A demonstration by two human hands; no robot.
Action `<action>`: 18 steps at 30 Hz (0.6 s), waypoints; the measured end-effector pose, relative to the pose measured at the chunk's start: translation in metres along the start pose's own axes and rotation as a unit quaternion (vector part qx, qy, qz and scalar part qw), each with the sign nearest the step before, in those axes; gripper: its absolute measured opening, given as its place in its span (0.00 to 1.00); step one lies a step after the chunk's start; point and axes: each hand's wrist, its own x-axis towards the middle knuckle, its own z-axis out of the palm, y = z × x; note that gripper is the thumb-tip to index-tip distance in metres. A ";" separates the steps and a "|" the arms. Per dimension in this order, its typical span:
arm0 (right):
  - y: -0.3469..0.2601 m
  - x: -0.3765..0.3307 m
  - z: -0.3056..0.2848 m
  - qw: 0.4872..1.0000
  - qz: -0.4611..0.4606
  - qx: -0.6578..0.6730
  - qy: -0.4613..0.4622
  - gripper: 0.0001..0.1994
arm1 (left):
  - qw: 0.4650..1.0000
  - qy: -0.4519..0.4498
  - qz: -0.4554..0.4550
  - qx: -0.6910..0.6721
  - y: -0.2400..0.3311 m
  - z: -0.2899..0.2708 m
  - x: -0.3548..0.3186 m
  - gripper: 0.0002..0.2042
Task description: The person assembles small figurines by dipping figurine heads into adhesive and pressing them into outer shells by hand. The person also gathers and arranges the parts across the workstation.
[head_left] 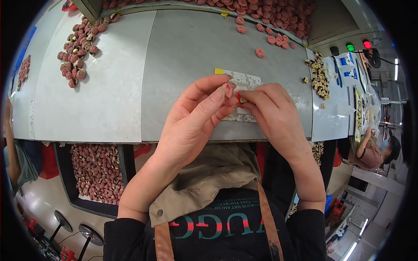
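My left hand (191,111) pinches a small pink bumpy piece (229,89) between thumb and fingers, above the grey worktop. Close beside it, my right hand (276,115) grips a small red piece (238,98) with a cream and dark part at the fingertips. Whether the two pieces touch is hard to tell. Beneath both hands lies a worn white sheet (249,79) with a yellow corner. Loose pink pieces (278,41) are scattered at the far side, and small cream-and-black pieces (320,76) are piled at the right.
Raspberry-like pieces (78,54) form a pile on the far left of the worktop (183,48). A black crate (126,163) of similar pieces stands below the front edge. Green and red buttons (359,45) sit at the far right. Other people (370,150) are at both sides.
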 end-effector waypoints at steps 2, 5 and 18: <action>0.002 0.000 0.000 1.000 0.004 0.000 -0.003 0.11 | 1.000 -0.008 0.001 -0.002 0.000 -0.002 0.001 0.16; 0.005 -0.001 -0.001 0.997 0.030 0.069 0.007 0.09 | 1.000 -0.016 0.002 0.004 0.002 -0.001 0.001 0.16; -0.018 0.007 -0.002 0.977 0.002 0.177 0.116 0.10 | 0.999 -0.021 -0.008 0.031 -0.006 0.006 0.002 0.13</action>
